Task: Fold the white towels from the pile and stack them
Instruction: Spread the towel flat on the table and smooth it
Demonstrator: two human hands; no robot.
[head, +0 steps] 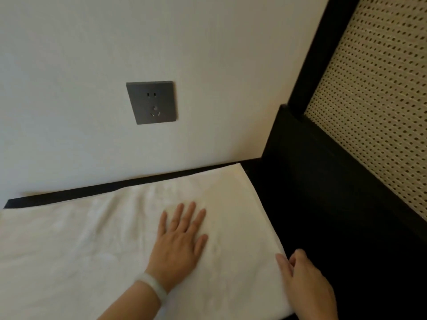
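Observation:
A white towel (97, 239) lies spread out flat on a dark surface, reaching from the left edge of view to a straight right edge. My left hand (180, 239) presses flat on the towel's right half, fingers straight and spread, with a pale bangle on the wrist. My right hand (305, 282) is at the towel's right edge near its front corner; the thumb lies on top of the cloth and the other fingers curl at the edge.
The dark surface (323, 227) continues to the right of the towel. A white wall with a grey power socket (151, 102) stands right behind. A black-framed woven cane panel (374, 100) rises at the right.

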